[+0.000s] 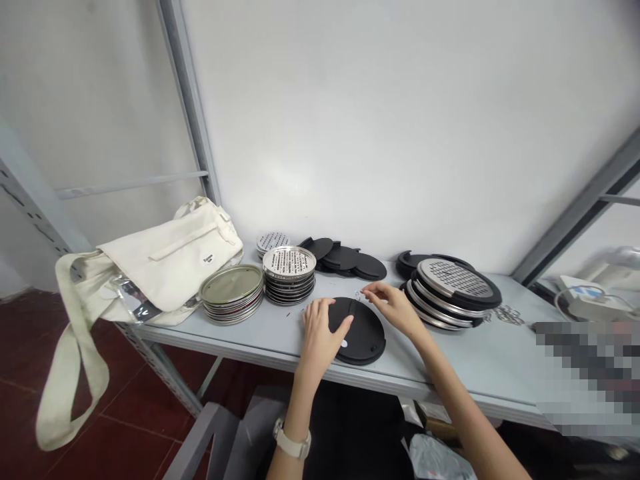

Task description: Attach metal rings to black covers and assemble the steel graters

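Note:
A flat black disc (pixel 361 337) lies on the shelf in front of me, with a white spot at its left and a small dark knob near its right rim. My left hand (pixel 319 333) is closed over the disc's left edge, thumb across its top and fingers along the rim. Above the disc's upper right, my right hand (pixel 393 307) has thumb and fingertips pinched together. Whatever sits in that pinch is too small to make out. Close to those fingertips, tiny shiny pieces (pixel 357 295) lie on the shelf.
Left stand a stack of greenish metal lids (pixel 231 287) and perforated metal discs (pixel 289 262). Black discs (pixel 345 259) overlap behind. On the right rises a pile of black rings and perforated plates (pixel 455 279), beside loose metal bits (pixel 507 315). A cream bag (pixel 175 257) occupies the left end.

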Demonstrator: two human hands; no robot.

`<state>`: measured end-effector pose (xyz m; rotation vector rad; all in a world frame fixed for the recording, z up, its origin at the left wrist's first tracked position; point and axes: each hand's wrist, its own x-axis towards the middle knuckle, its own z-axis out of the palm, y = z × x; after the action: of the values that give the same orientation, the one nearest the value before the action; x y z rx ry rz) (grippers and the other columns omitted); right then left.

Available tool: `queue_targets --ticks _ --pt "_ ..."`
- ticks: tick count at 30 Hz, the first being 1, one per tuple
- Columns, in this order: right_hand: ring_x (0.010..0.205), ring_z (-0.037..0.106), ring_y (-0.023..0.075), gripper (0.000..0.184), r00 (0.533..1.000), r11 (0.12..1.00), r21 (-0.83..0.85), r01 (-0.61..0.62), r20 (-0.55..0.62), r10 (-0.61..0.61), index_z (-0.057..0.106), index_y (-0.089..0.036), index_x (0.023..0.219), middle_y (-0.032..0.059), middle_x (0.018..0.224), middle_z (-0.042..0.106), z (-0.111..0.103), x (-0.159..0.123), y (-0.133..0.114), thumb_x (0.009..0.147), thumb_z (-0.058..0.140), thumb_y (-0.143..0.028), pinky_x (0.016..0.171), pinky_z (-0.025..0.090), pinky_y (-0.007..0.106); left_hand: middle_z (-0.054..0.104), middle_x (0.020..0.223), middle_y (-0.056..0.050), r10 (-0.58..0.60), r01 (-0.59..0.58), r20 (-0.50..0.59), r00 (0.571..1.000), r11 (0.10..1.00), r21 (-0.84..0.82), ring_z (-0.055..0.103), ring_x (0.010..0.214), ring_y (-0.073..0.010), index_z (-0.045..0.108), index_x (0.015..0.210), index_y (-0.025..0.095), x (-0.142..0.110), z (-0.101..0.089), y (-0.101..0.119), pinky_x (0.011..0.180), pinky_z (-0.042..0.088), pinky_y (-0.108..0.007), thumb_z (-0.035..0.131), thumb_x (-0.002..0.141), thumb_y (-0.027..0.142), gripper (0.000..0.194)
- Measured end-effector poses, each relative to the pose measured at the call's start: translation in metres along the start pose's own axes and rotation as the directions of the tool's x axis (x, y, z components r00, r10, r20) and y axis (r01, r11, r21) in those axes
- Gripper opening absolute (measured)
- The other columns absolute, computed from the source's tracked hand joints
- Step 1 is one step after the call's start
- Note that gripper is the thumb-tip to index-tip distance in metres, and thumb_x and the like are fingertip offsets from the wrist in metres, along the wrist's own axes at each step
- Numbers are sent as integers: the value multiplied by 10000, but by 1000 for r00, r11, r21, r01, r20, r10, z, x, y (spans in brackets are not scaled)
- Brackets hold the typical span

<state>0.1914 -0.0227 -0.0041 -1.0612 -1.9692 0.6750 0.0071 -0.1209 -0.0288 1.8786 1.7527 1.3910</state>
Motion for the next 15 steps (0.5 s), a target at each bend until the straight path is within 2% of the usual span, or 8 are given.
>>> queue_targets --ticks 3,6,9,11,13,15 --pt "794 648 223 286 1000 1000 -2 -4 2 4 656 -166 846 100 878 706 12 3 2 847 528 -423 774 501 357 601 1057 -56 44 -44 47 998 999 6 546 1065 -237 543 1020 225 10 4 -4 955 385 -423 503 912 245 117" --pt "777 647 220 275 1000 1000 -2 -22 15 22 661 -162 829 95 849 708 15 7 6 837 524 -401 763 500 350 615 1003 -62 142 -141 145 979 990 -15 570 1022 -219 545 970 200 36 7 -14 934 420 -383 467 893 140 125" --pt "755 649 215 258 996 999 15 -48 72 47 671 -159 834 83 814 709 15 14 10 816 535 -378 738 501 338 620 1038 -81 225 -218 258 940 974 -55 590 1005 -214 550 1003 182 69 10 -25 927 447 -360 498 869 132 153" --pt "743 651 210 238 995 997 31 -72 78 69 669 -154 842 79 800 708 15 18 12 800 542 -351 729 502 332 651 986 -65 294 -250 395 870 955 -161 620 941 -191 563 1029 179 90 14 -29 882 476 -323 496 876 153 169" --pt "742 651 207 212 996 996 47 -76 41 74 657 -153 827 79 793 704 18 21 14 791 542 -327 733 502 329 669 928 -54 330 -264 438 836 942 -207 632 901 -183 594 975 170 105 19 -31 850 487 -304 499 865 146 147" --pt "756 651 208 191 998 996 61 -65 6 64 648 -157 803 78 790 703 21 21 16 792 537 -311 745 501 332 677 856 -40 349 -276 455 819 935 -222 637 827 -176 620 897 165 112 23 -30 800 497 -292 501 848 131 133"
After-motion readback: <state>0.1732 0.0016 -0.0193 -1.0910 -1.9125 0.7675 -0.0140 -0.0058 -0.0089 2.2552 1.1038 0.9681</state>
